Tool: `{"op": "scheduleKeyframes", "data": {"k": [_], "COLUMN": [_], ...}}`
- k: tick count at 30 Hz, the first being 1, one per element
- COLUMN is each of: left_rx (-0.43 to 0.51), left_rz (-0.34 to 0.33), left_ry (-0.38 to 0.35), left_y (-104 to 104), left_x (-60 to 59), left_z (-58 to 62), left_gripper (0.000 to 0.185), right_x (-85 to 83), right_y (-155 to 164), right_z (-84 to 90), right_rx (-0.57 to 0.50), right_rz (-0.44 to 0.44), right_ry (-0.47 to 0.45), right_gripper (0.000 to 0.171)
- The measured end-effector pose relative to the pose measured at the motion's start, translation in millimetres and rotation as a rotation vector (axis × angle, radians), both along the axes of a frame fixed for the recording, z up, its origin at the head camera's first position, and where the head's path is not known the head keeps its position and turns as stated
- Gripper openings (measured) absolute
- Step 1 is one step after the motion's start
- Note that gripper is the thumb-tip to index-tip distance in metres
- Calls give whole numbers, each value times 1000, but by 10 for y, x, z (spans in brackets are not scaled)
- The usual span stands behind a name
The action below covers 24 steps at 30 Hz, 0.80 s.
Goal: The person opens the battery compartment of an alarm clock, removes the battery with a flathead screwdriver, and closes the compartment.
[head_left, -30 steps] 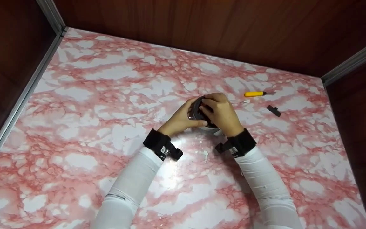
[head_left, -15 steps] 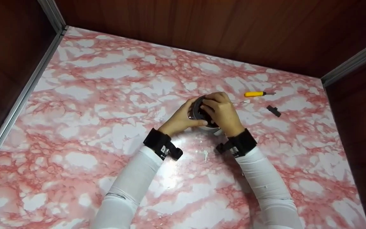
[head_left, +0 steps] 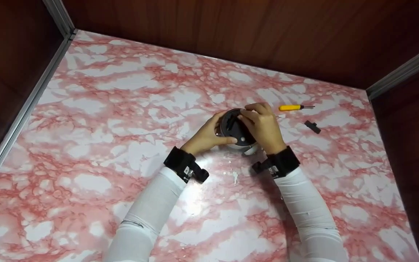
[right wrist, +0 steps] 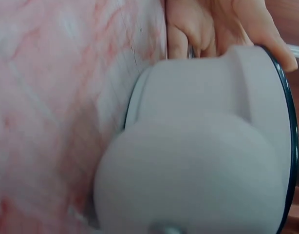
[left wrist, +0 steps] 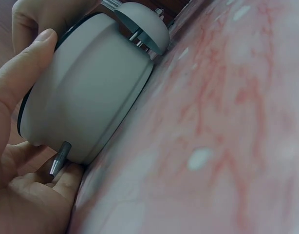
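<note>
A twin-bell alarm clock (head_left: 236, 134) lies face down, its black back upward. In the left wrist view its pale round body (left wrist: 91, 87) shows, with a domed bell (left wrist: 144, 27) and a small metal foot (left wrist: 61, 158). My left hand (head_left: 208, 135) grips the clock's side, thumb over the rim and fingers around the body. My right hand (head_left: 266, 127) has bent fingers at the back's upper right edge; whether they pinch anything is hidden. A dark slot (head_left: 230, 123) shows in the back. In the right wrist view a bell (right wrist: 188, 170) covers much of the clock.
A yellow-handled screwdriver (head_left: 291, 107) lies right of the clock. Nearer, a small black plastic cover (head_left: 312, 127) lies on the red-and-white marbled table (head_left: 122, 120). Dark wood-look panels (head_left: 213, 32) with metal edging wall in the back and sides.
My right hand has shifted right, from over the middle of the clock's back to its upper right edge, uncovering the slot and a pale round spot. My left hand keeps its grip.
</note>
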<state>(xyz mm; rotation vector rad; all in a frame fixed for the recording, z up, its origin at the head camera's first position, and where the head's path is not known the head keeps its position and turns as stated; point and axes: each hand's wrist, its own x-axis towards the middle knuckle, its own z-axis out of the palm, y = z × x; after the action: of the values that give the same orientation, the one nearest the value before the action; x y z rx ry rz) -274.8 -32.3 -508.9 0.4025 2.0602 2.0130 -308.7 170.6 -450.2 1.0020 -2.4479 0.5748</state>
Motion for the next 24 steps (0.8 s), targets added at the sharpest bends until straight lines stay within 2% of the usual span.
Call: {"op": "scheduleKeyframes", "data": {"k": [12, 24], "left_rx": [5, 26], "left_rz": [16, 21], "left_ry": [6, -15], "left_y": [3, -1], "left_x": [13, 26], "left_z": [-1, 7], "left_gripper": [97, 96], "right_x": [-182, -322], "right_y": [283, 616], "right_z": [-35, -99], "right_rx": [-56, -83], "right_rz": [-74, -155], "right_ry": [23, -3], "right_gripper": [16, 13]}}
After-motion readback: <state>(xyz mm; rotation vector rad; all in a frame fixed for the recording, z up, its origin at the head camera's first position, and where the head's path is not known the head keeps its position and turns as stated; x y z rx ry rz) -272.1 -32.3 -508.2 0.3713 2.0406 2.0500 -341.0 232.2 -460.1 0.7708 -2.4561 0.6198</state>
